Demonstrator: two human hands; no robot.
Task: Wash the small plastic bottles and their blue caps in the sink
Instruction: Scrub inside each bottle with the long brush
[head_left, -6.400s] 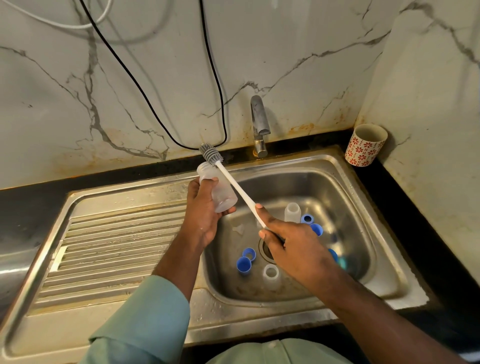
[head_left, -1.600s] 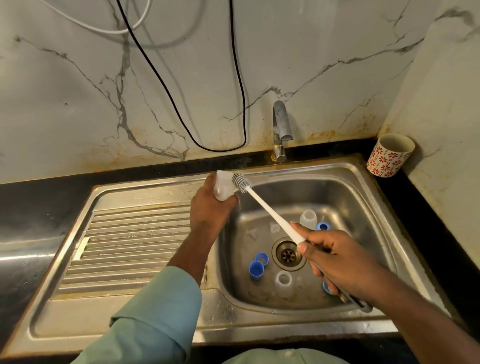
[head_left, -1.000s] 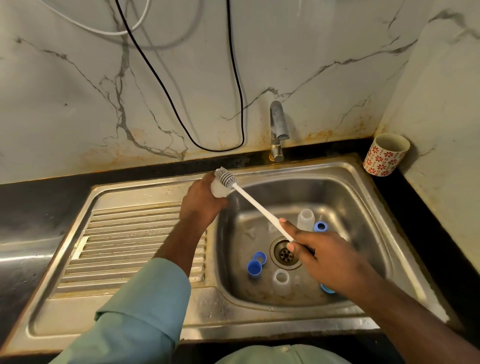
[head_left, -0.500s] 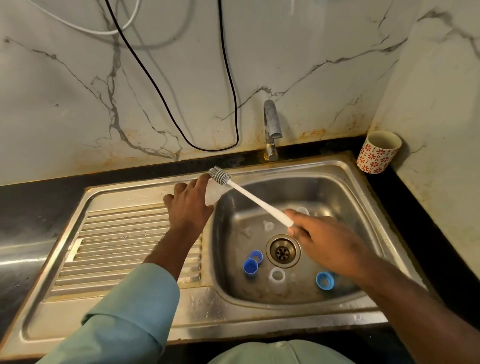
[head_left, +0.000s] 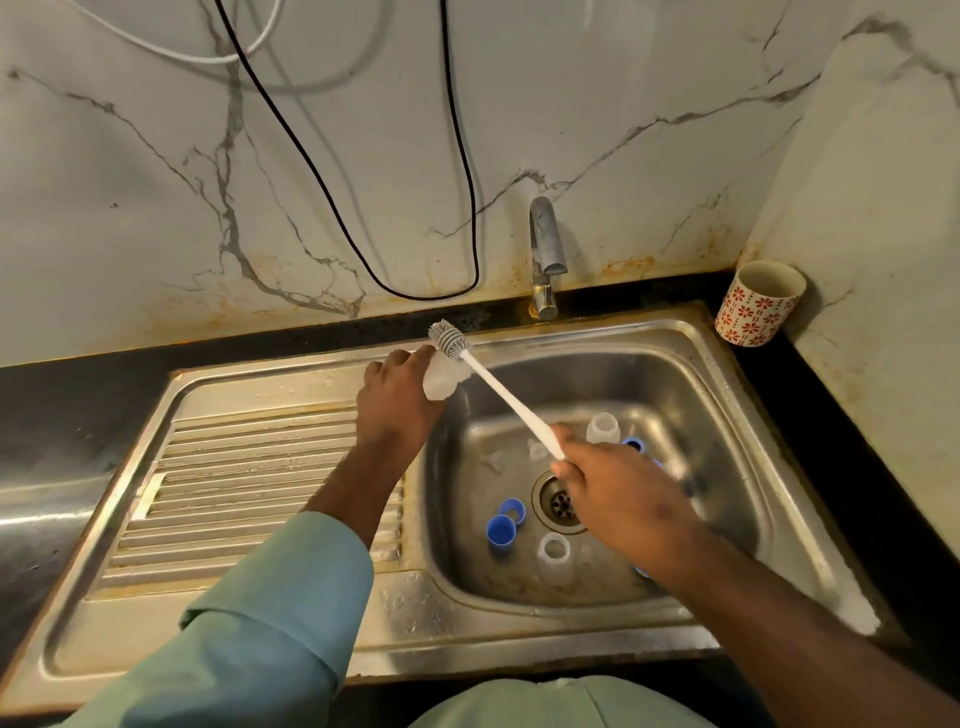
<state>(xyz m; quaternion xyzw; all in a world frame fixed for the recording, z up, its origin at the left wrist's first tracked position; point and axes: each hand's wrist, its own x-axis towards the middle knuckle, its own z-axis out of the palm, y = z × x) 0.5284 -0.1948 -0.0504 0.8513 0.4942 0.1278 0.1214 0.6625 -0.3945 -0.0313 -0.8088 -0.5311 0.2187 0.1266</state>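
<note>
No writing shows anywhere. A steel sink (head_left: 727, 395) with a ribbed drainboard (head_left: 249, 483) sits in a black counter below stained marble walls. The left hand (head_left: 395, 400) grips a small bottle (head_left: 441, 376) at the basin's back-left rim; the right hand (head_left: 618, 499) holds a brush (head_left: 498, 389) — its head just above the bottle. More bottles and blue caps (head_left: 501, 530) lie in the basin.

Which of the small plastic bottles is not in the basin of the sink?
The bottle gripped by the left hand at the basin's back left rim; two others stand inside.
</note>
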